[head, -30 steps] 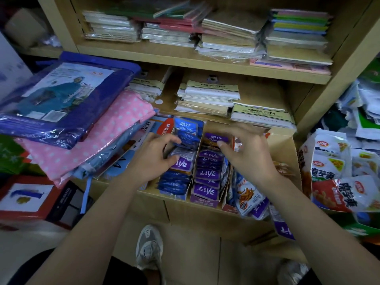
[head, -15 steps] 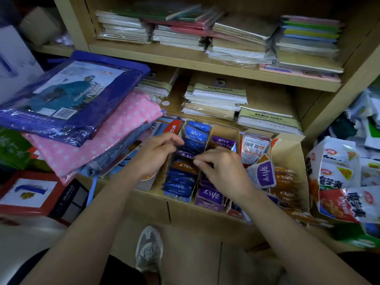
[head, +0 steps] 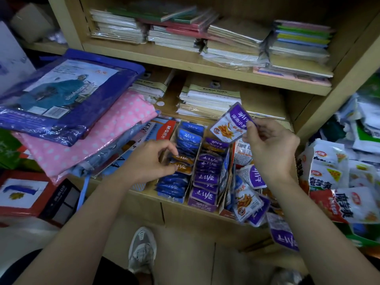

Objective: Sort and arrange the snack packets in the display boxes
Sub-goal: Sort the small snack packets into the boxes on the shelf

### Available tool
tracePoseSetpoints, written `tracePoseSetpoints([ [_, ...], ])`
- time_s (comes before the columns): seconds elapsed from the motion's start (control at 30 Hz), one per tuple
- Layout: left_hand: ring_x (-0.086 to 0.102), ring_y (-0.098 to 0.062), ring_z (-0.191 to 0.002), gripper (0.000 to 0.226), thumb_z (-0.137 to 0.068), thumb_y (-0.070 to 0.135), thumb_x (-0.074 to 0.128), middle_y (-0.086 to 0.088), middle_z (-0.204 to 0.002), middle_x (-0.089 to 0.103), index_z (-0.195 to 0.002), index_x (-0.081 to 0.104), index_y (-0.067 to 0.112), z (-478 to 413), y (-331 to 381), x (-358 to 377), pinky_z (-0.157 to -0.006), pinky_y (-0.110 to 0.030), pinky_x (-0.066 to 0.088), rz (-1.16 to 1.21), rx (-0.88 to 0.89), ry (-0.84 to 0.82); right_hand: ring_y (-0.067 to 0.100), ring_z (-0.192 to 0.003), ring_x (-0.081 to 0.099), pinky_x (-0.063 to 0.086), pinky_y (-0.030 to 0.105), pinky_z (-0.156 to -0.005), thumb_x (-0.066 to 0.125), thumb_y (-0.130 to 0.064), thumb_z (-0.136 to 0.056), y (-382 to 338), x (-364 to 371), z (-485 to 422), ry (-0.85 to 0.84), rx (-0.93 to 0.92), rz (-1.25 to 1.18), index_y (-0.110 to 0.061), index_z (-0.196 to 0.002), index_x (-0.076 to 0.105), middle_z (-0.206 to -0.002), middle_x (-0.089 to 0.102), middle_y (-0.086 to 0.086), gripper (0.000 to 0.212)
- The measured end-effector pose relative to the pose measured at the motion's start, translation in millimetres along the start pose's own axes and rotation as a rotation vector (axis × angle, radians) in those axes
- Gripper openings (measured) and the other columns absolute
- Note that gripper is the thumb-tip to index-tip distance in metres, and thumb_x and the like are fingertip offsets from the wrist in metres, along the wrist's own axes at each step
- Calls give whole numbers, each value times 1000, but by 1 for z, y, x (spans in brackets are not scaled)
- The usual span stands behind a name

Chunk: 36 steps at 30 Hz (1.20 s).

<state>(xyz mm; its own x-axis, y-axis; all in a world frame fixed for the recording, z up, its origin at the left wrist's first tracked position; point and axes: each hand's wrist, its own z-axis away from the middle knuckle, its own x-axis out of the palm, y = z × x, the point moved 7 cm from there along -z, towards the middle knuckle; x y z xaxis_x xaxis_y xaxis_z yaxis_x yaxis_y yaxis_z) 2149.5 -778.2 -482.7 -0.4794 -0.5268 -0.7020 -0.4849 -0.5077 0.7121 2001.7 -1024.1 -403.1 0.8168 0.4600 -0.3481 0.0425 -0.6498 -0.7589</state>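
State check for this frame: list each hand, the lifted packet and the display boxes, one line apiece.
right hand: raised, pinching one packet
purple packet: lifted clear of the boxes, tilted
left hand: fingers on the orange packets in the left box
left display box: blue packets in a row, orange ones mixed in
middle display box: filled with a purple row
right display box: jumbled, packets spilling over the front

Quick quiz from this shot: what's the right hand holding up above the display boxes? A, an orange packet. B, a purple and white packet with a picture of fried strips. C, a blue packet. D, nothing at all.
B: the right hand pinches a purple and white snack packet by its edge, raised above the purple row, while the left hand sits at the orange packets in the blue row.
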Motion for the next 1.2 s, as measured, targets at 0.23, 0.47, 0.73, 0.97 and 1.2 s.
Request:
tracePoseSetpoints([
  [0.23,48,-2,-131,71,-53,83,66,22,-141,56,-108,73,38,8,6,-3,-107,-45,45,-178,69,-15,6,-65,68,57,24,-62,68,-16,-94,18,24,2,-302,-22,278,-20,-85,77,-72,69,-17,13],
  [0.47,55,-6,-118,47,-87,58,68,12,-127,67,-121,73,27,4,16,0,-97,-32,46,-257,182,66,2,-76,64,52,26,-70,73,-28,-91,25,17,8,-294,57,212,-20,-122,68,-94,70,-7,33],
  [0.73,68,-18,-89,10,-92,23,73,6,-101,75,-99,78,18,2,27,-5,-71,-41,56,-378,247,278,12,-96,54,51,30,-79,68,-35,-89,7,36,49,-407,-271,373,-15,-115,74,-98,55,-4,34],
  [0.97,67,-17,-81,7,-94,35,70,11,-88,73,-93,74,29,6,24,-17,-68,-40,55,-334,129,401,29,-100,43,46,41,-81,84,-31,-78,-9,63,34,-364,-378,740,-13,-109,78,-100,60,5,36],
  [1.2,66,-14,-78,12,-95,38,67,11,-81,71,-95,73,27,6,20,-31,-61,-32,47,-210,64,463,35,-97,44,43,47,-81,87,-22,-76,0,66,28,-337,-326,782,-18,-82,81,-95,60,5,9],
])
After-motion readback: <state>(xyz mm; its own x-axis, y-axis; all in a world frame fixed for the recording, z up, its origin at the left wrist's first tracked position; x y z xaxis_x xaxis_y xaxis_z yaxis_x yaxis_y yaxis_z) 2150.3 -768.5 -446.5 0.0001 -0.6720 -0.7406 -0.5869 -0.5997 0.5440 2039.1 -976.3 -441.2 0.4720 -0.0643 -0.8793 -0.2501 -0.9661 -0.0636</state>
